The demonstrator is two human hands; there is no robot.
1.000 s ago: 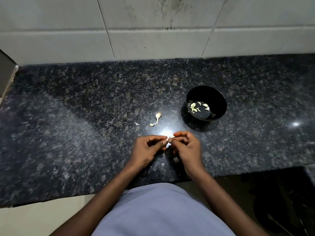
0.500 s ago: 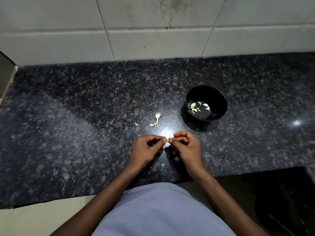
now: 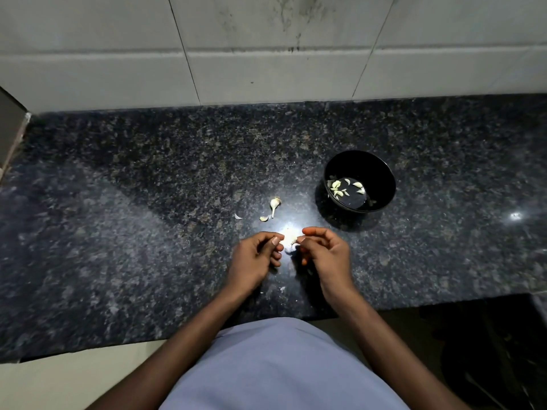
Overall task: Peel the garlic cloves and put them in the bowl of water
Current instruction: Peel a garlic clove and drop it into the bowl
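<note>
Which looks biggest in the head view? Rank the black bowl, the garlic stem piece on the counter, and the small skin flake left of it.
1. black bowl
2. garlic stem piece
3. skin flake

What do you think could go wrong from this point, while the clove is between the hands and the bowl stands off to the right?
1. The garlic clove sits in glare between the left hand and right hand; the fingertip hold looks slight, so it might slip onto the counter.
2. The black bowl lies apart to the right; a careless toss may miss or splash.
3. Loose peel scraps could get mixed in.
</note>
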